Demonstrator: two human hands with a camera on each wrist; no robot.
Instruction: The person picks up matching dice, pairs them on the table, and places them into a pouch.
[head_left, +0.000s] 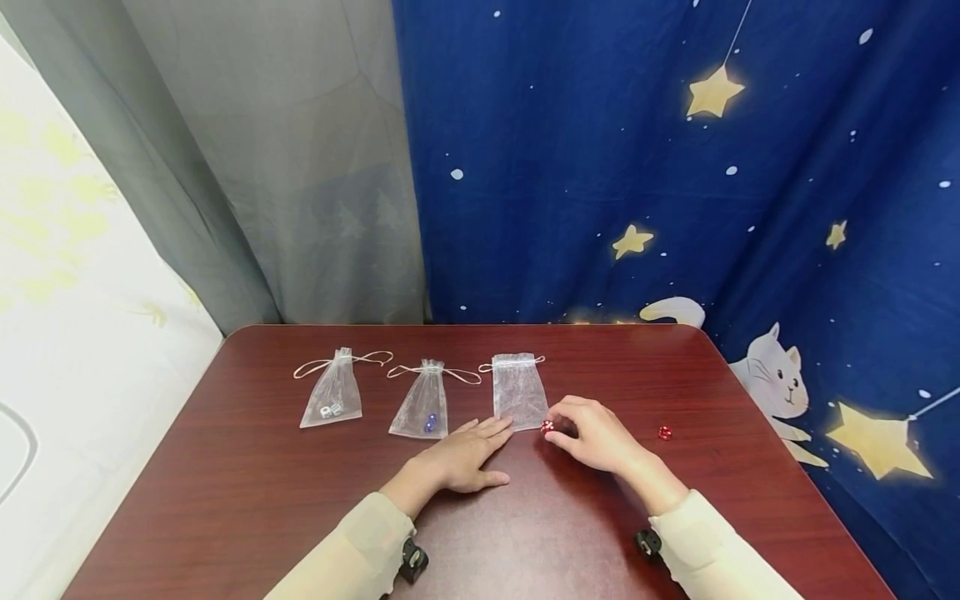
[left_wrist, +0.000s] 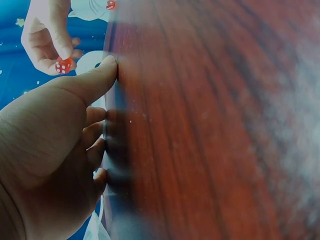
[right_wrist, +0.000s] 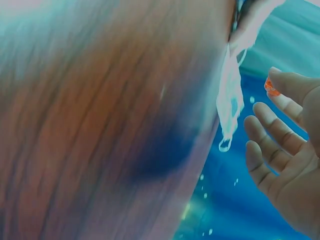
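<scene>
Between thumb and index finger, my right hand (head_left: 596, 433) pinches a red die (head_left: 547, 427) with white dots, beside the lower right corner of a white sheer drawstring bag (head_left: 519, 392). In the right wrist view the die (right_wrist: 271, 87) shows at the tips of thumb and index finger, the other fingers loosely spread. My left hand (head_left: 467, 458) lies flat with straight fingers, its fingertips at that bag's lower left corner. Another red die (head_left: 665, 433) rests on the table to the right of my right hand.
On the wooden table (head_left: 247, 500), a sheer bag with blue dice (head_left: 422, 404) lies left of the middle. Farther left is a sheer bag with whitish dice (head_left: 333, 392). Curtains (head_left: 555, 208) hang behind the table's back edge.
</scene>
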